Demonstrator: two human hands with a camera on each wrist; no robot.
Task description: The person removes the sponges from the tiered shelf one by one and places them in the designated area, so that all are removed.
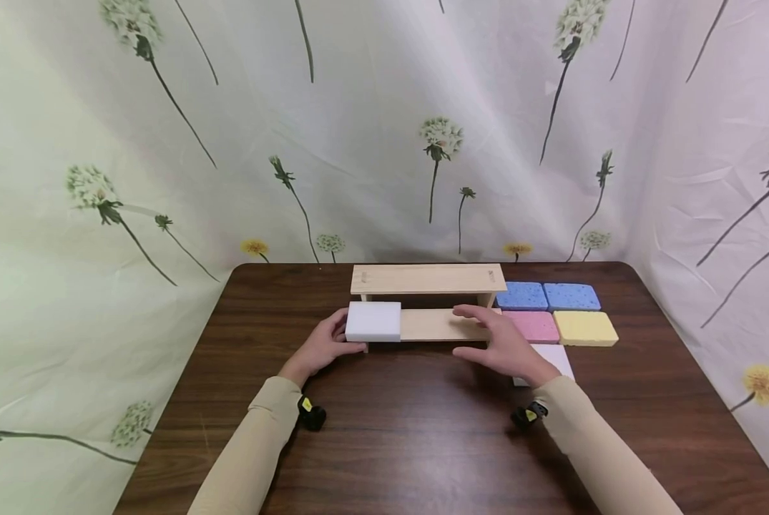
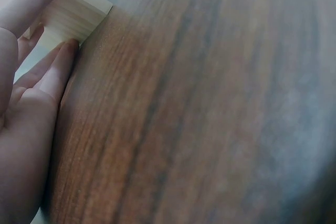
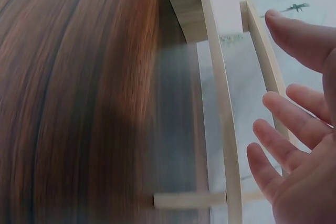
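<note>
A two-tier wooden shelf [image 1: 429, 279] stands near the back of the table. On the left end of its lower board lies a white sponge [image 1: 373, 321]. My left hand [image 1: 326, 345] grips the shelf's left end, thumb at the front and fingers at the side beside the sponge. In the left wrist view, the wooden end piece [image 2: 73, 17] shows between thumb and fingers. Over the right part of the lower board, my right hand [image 1: 503, 345] hovers with fingers spread, holding nothing. Its separated fingers show in the right wrist view, apart from the shelf's boards [image 3: 226, 114].
Right of the shelf lie two blue sponges [image 1: 572, 297], a pink sponge [image 1: 531, 327] and a yellow sponge [image 1: 585, 328]. Another white sponge [image 1: 556, 355] sits partly hidden behind my right hand. A flower-printed curtain [image 1: 384, 143] hangs behind the dark wooden table [image 1: 410, 443].
</note>
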